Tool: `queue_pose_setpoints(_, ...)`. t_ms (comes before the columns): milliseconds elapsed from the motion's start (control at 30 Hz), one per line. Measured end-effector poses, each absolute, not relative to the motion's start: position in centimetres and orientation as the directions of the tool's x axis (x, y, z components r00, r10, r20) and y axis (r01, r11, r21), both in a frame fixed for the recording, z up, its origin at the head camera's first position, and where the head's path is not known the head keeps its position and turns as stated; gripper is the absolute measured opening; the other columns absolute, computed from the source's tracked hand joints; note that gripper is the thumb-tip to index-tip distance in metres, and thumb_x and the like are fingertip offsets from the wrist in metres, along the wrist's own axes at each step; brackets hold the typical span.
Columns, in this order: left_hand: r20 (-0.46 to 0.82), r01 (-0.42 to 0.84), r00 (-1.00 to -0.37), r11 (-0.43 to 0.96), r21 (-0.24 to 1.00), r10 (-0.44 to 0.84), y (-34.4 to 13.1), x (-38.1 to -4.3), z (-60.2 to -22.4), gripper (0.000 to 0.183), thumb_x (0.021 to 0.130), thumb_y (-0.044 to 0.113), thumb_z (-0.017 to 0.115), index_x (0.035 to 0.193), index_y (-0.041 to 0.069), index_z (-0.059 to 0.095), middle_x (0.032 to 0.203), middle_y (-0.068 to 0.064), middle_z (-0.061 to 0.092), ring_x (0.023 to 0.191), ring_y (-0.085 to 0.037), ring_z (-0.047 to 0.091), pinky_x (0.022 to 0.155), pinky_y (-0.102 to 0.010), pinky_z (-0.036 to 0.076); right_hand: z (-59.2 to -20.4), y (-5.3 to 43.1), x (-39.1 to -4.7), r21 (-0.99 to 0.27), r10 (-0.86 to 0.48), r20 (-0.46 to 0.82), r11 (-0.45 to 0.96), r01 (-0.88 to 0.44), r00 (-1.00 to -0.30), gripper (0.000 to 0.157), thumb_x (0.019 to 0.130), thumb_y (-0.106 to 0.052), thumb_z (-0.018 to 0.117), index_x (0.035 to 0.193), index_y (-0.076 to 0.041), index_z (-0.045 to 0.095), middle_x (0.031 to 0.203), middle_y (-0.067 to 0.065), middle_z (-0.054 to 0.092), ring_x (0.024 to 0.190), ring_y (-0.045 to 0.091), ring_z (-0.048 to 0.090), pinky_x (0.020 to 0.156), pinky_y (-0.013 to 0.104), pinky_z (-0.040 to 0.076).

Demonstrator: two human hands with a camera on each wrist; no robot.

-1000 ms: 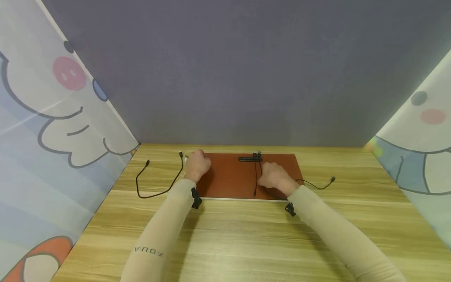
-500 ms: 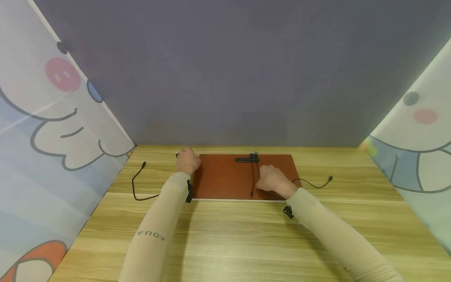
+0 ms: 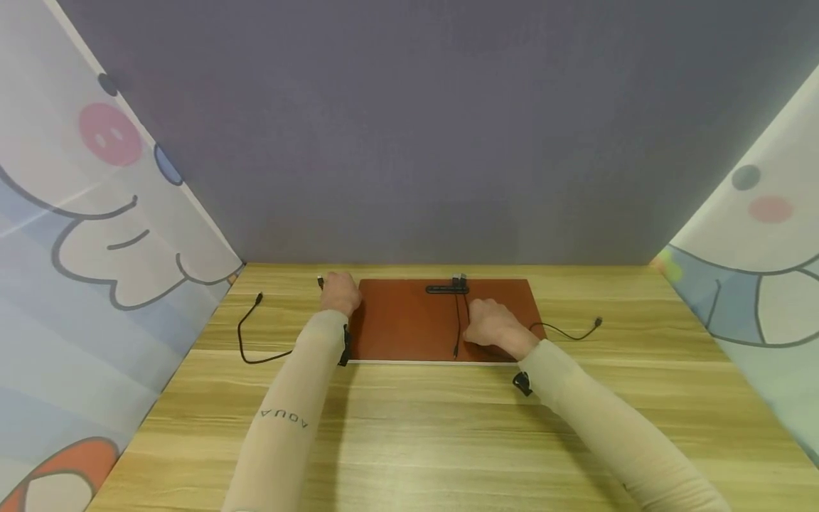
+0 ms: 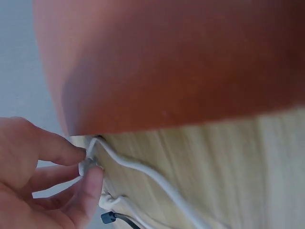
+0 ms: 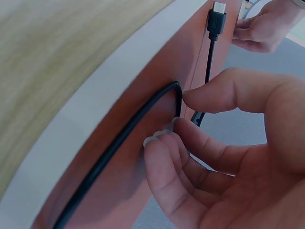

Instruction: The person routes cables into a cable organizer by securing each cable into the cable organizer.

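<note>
My left hand [image 3: 340, 293], at the left edge of a reddish-brown desk mat [image 3: 397, 320], pinches a white cable [image 4: 147, 169] near its plug between thumb and fingers. A second white plug [image 4: 107, 200] and a black plug [image 4: 108, 217] lie beside those fingers on the wood. Over the mat's right part, my right hand [image 3: 493, 326] pinches a black cable [image 5: 128, 126], bent at the fingertips. Left of that hand hangs another black cable [image 3: 457, 323] with a small metal-tipped plug [image 5: 217, 20]. Both run from a black cable holder [image 3: 441, 289] at the mat's far edge.
A black cable [image 3: 245, 348] curves over the wooden table [image 3: 409, 434] at left, its plug [image 3: 259, 297] pointing away from me. At right, a black cable end [image 3: 598, 322] extends past the mat. A grey panel [image 3: 409, 142] stands behind, with cartoon-printed sheets [image 3: 77, 249] on the sides.
My left hand has shifted slightly left, off the mat's corner and over part of the left black cable. The right hand stays on its cable; the head view has shifted slightly.
</note>
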State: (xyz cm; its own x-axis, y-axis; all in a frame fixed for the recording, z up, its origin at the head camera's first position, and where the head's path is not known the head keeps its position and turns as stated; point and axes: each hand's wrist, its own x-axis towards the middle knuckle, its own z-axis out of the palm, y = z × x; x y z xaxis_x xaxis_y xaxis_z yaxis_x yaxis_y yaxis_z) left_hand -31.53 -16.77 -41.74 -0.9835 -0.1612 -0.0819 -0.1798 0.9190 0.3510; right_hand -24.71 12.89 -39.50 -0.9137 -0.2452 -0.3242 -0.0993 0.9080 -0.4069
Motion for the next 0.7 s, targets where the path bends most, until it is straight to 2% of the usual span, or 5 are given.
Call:
queue_pose_setpoints(100,-0.044,-0.163,-0.986,0.916,0.366,-0.158,-16.7,-31.6,-41.7,0.022,0.098,0.01,0.061,0.102,-0.009,0.07,0.128,-0.034,0.055,0.099,-0.042,0.066,0.084,-0.05,0.057,-39.4,12.9,-24.6,-0.403,-0.246,-0.317,0.909,-0.105,-0.916,0.033,0.09,-0.005,0.065,0.062,-0.014,0.049,0.053,-0.003,0.033,0.047,0.011,0.025,0.045,0.027,0.025)
queue_pose_setpoints(200,-0.018,-0.146,-0.988,0.907,0.394,-0.151,-16.5,-31.7,-41.5,0.022,0.097,0.007,0.061,0.076,-0.001,0.066,0.096,-0.024,0.066,0.073,-0.029,0.064,0.068,-0.042,0.057,-39.4,13.0,-24.5,-0.411,-0.251,-0.307,0.905,-0.11,-0.918,0.033,0.09,-0.004,0.065,0.062,-0.014,0.049,0.052,-0.003,0.033,0.047,0.011,0.025,0.046,0.027,0.025)
queue_pose_setpoints(367,-0.005,-0.12,-0.991,0.864,0.489,-0.134,-16.1,-31.5,-40.7,0.046,0.094,0.0,0.056,0.054,0.014,0.038,0.051,0.001,0.033,0.045,-0.013,0.031,0.044,-0.03,0.033,-39.3,13.1,-24.3,-0.423,-0.256,-0.301,0.899,-0.112,-0.919,0.033,0.09,-0.005,0.066,0.063,-0.013,0.048,0.052,-0.003,0.032,0.046,0.012,0.025,0.046,0.027,0.026)
queue_pose_setpoints(533,0.019,-0.077,-0.995,0.855,0.512,-0.101,-16.2,-31.2,-40.2,0.04,0.087,-0.005,0.053,0.059,0.014,0.032,0.057,0.002,0.022,0.052,-0.014,0.019,0.047,-0.031,0.022,-39.3,13.1,-24.3,-0.412,-0.262,-0.287,0.902,-0.129,-0.921,0.031,0.091,-0.007,0.068,0.067,-0.011,0.048,0.055,-0.002,0.034,0.048,0.012,0.027,0.048,0.028,0.028)
queue_pose_setpoints(700,0.019,-0.065,-0.996,0.851,0.52,-0.087,-16.1,-30.6,-39.6,0.01,0.089,-0.001,0.056,0.099,0.0,0.059,0.089,-0.013,0.06,0.072,-0.025,0.05,0.064,-0.038,0.046,-39.4,13.1,-24.3,-0.412,-0.279,-0.26,0.898,-0.155,-0.924,0.028,0.092,-0.008,0.069,0.071,-0.01,0.05,0.059,0.0,0.04,0.049,0.013,0.031,0.05,0.029,0.031)
